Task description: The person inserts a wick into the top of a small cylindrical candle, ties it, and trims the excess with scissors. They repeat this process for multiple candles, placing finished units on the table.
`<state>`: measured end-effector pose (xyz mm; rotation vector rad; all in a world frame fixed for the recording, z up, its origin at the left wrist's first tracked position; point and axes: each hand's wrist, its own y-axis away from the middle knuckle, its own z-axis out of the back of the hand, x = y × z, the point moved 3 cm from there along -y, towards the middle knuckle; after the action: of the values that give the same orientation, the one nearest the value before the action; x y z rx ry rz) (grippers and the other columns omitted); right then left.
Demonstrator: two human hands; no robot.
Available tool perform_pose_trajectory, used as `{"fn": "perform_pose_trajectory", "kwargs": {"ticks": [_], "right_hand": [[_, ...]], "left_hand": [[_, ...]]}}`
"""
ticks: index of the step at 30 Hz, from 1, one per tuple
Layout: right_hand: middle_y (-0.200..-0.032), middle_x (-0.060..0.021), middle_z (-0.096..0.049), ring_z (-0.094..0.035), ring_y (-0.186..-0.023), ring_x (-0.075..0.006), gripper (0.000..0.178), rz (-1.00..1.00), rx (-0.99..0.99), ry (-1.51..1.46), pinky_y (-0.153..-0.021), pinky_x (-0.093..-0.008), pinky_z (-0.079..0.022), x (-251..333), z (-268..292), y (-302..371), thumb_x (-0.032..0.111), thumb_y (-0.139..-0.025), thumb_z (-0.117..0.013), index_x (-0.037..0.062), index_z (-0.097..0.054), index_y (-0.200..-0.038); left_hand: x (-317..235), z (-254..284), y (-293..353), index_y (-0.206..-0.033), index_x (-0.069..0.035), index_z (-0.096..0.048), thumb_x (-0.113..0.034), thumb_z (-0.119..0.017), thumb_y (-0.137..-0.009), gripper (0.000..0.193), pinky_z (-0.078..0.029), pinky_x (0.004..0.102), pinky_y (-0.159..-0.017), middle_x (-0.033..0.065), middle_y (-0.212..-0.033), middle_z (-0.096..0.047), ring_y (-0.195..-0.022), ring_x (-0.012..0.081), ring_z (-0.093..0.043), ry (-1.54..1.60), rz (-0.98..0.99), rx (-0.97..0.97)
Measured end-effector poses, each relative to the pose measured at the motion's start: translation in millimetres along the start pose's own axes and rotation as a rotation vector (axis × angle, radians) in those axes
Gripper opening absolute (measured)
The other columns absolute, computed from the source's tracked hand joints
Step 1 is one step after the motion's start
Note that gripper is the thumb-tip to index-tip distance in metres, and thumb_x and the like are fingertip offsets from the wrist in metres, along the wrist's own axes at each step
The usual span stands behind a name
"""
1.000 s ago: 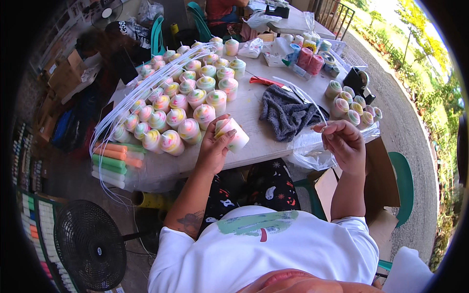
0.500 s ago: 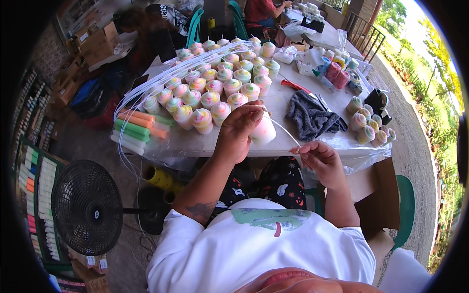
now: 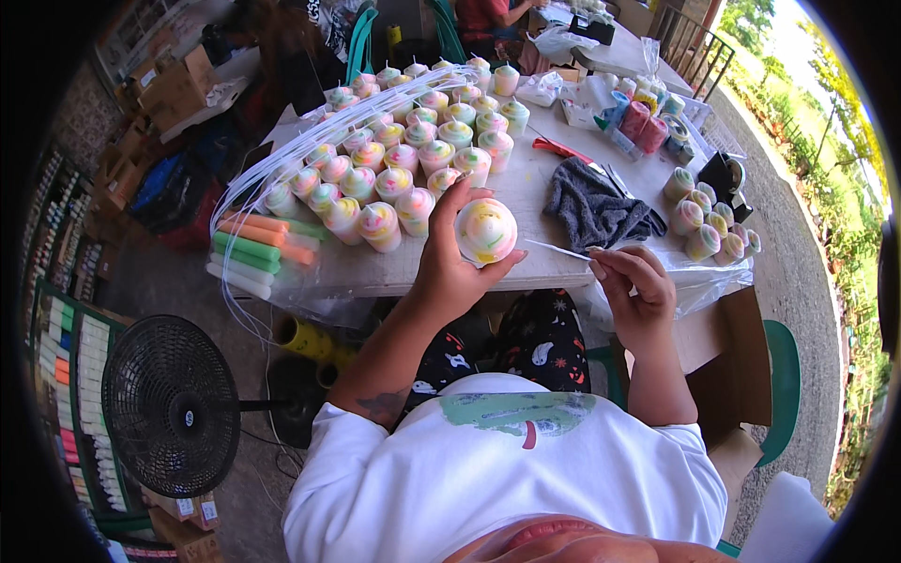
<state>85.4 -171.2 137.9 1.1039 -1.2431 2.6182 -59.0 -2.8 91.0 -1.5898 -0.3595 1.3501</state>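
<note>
From my remote seat I see the left hand [image 3: 455, 249] curved around a swirled candle [image 3: 486, 230], fingers along its far side and thumb along its near side, so the grip makes a rounded C. The candle's domed top, mottled yellow, pink and white, faces up towards my camera. My landmark is the dark grey cloth [image 3: 596, 205]; the candle is held to its left and a little nearer the wearer's body.

The right hand [image 3: 636, 286] is on the near side of that cloth. Its thumb and forefinger pinch a thin white wick [image 3: 560, 250], with the other fingers curled in behind. The wick slants left, its free end just beside the left thumb's tip; I can't tell whether the two touch. Both elbows are bent, and the forearms angle inward and up from the lower edge of my view.

Farther out, the cloth lies on the pale tabletop [image 3: 540, 220], with a red-handled tool [image 3: 560, 147] at its far left edge. Left of the cloth stand rows of pastel candles [image 3: 399, 158], with a bundle of white strands [image 3: 282, 164] stretched across them. Right of the cloth, small swirled cups [image 3: 710, 225] sit grouped beside a black tape dispenser [image 3: 725, 180]. Beyond the cloth are pink rolls [image 3: 643, 129]. Well left of it, down near the floor, I see a black fan [image 3: 169, 403].
</note>
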Motion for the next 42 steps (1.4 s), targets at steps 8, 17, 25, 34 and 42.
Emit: {"fn": "perform_pose_trajectory", "kwargs": {"ticks": [8,17,25,34,42], "right_hand": [[-0.079,-0.0083,-0.06,-0.06,-0.069,-0.0216,0.027,0.262,0.047,0.169,-0.059,-0.0308,-0.048,20.0,1.2,-11.4,-0.006,-0.076,-0.069,0.0038,-0.069,-0.101],[-0.081,-0.0087,-0.061,-0.06,-0.071,-0.0193,0.026,0.271,0.083,0.18,-0.061,-0.0281,-0.048,17.6,-4.0,-13.5,-0.009,-0.076,-0.068,0.0013,-0.068,-0.1],[-0.082,-0.0092,-0.062,-0.062,-0.071,-0.0199,0.024,0.199,0.041,0.191,-0.063,-0.0273,-0.049,8.7,-2.7,-3.6,-0.01,-0.077,-0.068,0.0009,-0.068,-0.098],[-0.081,-0.0105,-0.062,-0.063,-0.071,-0.0209,0.023,0.216,0.062,0.16,-0.063,-0.0279,-0.05,5.3,-7.9,0.3,-0.009,-0.078,-0.066,-0.0001,-0.067,-0.099],[-0.081,-0.01,-0.062,-0.062,-0.071,-0.0207,0.023,0.24,0.069,0.203,-0.062,-0.0289,-0.049,3.3,-12.0,-1.6,-0.009,-0.078,-0.067,0.0002,-0.067,-0.099]], "left_hand": [[-4.3,-0.1,-3.5,-0.132,0.0,-0.036,-0.007,-0.08,-0.069,0.077,-0.043,0.0437,-0.096,0.0174,-0.12,-0.056,-0.109,0.0357,-0.056,-0.173,-0.074,0.094],[-7.2,1.0,-4.5,-0.132,-0.001,-0.036,-0.004,-0.08,-0.069,0.077,-0.043,0.0443,-0.096,0.0177,-0.12,-0.057,-0.111,0.035,-0.055,-0.258,-0.124,0.112],[29.1,-9.3,-2.3,-0.131,-0.003,-0.037,-0.042,-0.053,-0.094,0.056,-0.052,0.0416,-0.09,0.021,-0.109,-0.06,-0.104,0.0357,-0.062,1.101,0.934,-0.181],[37.5,-19.1,8.0,-0.12,0.001,-0.047,-0.054,-0.039,-0.097,0.06,-0.054,0.04,-0.088,0.0209,-0.104,-0.063,-0.102,0.0345,-0.063,1.177,1.041,-0.215],[40.0,-23.1,11.2,-0.12,0.0,-0.047,-0.054,-0.037,-0.098,0.06,-0.054,0.0392,-0.087,0.0203,-0.103,-0.063,-0.101,0.0338,-0.064,1.144,1.048,-0.238]]}}
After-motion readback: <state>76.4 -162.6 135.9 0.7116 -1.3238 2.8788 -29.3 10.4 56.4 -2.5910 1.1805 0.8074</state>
